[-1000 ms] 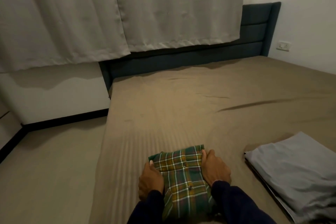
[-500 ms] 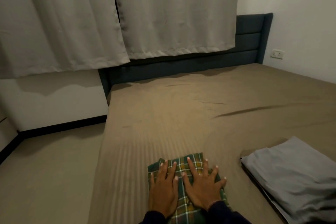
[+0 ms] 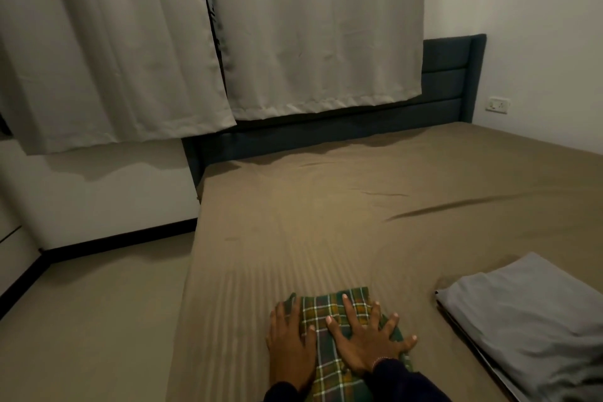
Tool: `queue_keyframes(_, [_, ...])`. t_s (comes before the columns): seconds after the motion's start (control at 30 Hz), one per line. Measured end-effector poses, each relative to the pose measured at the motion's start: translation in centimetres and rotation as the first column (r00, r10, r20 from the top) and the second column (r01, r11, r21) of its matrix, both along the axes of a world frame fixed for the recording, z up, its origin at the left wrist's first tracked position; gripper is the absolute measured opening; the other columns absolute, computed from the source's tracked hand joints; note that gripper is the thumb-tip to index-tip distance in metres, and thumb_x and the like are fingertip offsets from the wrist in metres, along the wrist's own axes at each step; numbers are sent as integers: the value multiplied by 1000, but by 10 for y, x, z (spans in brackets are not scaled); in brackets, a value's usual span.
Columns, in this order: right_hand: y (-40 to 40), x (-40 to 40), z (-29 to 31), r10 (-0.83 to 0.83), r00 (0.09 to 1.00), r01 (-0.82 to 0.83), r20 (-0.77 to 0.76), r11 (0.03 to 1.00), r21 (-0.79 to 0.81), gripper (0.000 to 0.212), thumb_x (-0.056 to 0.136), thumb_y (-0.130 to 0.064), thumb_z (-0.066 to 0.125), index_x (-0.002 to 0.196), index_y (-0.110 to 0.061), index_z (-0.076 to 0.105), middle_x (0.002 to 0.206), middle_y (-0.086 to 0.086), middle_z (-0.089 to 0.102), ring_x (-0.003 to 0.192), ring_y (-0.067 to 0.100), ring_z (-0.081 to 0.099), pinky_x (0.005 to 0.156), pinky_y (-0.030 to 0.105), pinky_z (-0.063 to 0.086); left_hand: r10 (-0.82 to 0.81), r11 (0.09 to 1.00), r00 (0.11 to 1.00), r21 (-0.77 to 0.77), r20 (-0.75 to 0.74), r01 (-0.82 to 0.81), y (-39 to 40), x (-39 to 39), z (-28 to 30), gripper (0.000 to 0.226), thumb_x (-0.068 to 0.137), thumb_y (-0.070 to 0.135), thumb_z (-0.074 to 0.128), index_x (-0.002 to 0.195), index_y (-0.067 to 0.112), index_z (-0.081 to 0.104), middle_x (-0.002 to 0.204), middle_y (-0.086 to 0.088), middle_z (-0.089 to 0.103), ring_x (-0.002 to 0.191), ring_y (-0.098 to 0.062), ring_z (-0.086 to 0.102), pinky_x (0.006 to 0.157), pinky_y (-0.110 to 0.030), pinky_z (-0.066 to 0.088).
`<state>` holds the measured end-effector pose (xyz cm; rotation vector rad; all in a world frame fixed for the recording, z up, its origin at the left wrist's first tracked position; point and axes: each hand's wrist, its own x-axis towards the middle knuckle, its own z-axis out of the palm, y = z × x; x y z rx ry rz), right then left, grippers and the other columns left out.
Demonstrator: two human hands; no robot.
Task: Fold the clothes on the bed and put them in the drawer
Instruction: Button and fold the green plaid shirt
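A: What are your hands doing at the bottom of the frame?

B: Both of your hands lie flat on the plaid shirt (image 3: 329, 356), palms down. Your left hand (image 3: 291, 341) rests on the shirt's left edge, fingers straight and close together. Your right hand (image 3: 365, 341) presses on its right half, fingers straight and spread wide. Neither hand grips or pinches anything.

A: Where is the shirt?

B: It lies folded on the bed (image 3: 326, 222), bottom centre of the frame, near the bed's left edge. Your dark sleeves cover its near end.

A: How many clothes do you see?

B: Two folded pieces. One is the plaid shirt under your hands. The other is a grey folded cloth (image 3: 528, 320) at the lower right of the frame, well apart from the shirt, also on the bed. You cannot tell what kind of garment it is.

A: And further back?

B: One dark headboard (image 3: 450, 81) stands behind the bed in the middle right. Two pale curtains (image 3: 310, 26) hang across the upper left and upper centre, with a narrow gap between them. One wall socket (image 3: 497, 105) sits on the white wall at the right edge. No drawer is in view.
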<state>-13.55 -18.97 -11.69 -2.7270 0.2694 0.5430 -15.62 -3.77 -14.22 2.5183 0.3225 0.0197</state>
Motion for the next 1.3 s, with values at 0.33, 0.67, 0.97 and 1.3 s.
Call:
queue_keyframes(0.33, [26,-35,15,219,906,-182,361,974,-134,73,100,-52,13,109,-17,77,117,21,70,97,38,70,80,57,56,190,506,875,-720,-444,-475,25,6,43,48,72,12,86,114,-6,68,95,-20,74,88,-36,71,81,-46,60])
queue_keyframes(0.67, [33,-54,85,-181,983,133,29,812,568,108,74,-96,3,160,-32,13,163,12,26,148,35,28,121,62,6,-145,726,975,-652,166,219,-12,-21,143,22,93,14,65,113,22,69,101,2,76,98,-20,72,90,-43,58])
queue_keyframes(0.97, [-32,-63,116,-303,884,261,-357,-314,913,94,70,-91,51,130,-20,60,129,17,64,123,34,58,107,52,45,-574,819,817,39,48,573,-102,-35,218,42,93,22,54,134,26,61,130,-1,65,116,-20,62,97,-33,51])
queue_keyframes(1.3, [-113,-96,17,-189,876,451,-444,-9,892,64,74,-16,86,132,-7,59,119,25,69,113,43,65,108,57,44,-41,948,994,-309,105,72,-53,-45,83,6,93,20,60,87,22,62,92,0,68,87,-17,65,85,-39,56])
